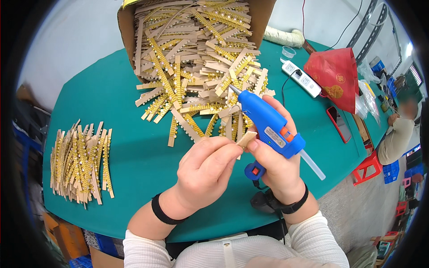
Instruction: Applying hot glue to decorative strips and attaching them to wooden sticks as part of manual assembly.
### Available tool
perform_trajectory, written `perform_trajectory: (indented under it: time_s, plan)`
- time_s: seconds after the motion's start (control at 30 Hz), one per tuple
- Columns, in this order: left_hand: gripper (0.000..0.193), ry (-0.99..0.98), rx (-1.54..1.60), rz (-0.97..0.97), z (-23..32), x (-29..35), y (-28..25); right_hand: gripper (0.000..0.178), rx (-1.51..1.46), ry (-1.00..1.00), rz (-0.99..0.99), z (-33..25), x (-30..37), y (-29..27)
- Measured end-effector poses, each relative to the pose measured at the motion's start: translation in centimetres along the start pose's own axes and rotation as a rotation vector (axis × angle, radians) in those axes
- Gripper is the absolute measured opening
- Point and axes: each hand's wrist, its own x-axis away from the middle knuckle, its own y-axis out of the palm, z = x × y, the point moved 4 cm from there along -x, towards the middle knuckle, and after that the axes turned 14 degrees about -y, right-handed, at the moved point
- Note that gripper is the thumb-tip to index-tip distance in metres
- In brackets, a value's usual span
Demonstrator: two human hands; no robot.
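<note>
Single fisheye view from the head, close and downward over left hand (204, 172), right hand (278, 172) and green table (143, 165)

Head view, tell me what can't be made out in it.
In the head view:
- Beige piece: its full length, covered by fingers of the left hand and right hand.
- Blue glue gun: the middle of its handle, hidden by the right hand.
- Cardboard box: its upper part, cut off by the top edge.
- Co-worker: what their hands do, too small and blurred.
</note>
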Motion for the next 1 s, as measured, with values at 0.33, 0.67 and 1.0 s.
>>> perform_trajectory:
  time_s: [0.33,0.67,1.0]
  plan:
    - [0.021,0.132,-0.056,-0.125,-0.2,-0.2,0.1,0.065,-0.209,0.224,0.012,0.9,-0.5,-0.2]
    - [0.019,-0.118,0.132,-0.113,-0.1,-0.3,-0.2,0.068,-0.176,0.139,0.007,0.1,-0.4,0.0]
    - [0.023,-0.199,0.354,-0.026,-0.7,-0.2,-0.4,0.069,-0.169,0.069,-0.071,0.6,-0.2,0.4]
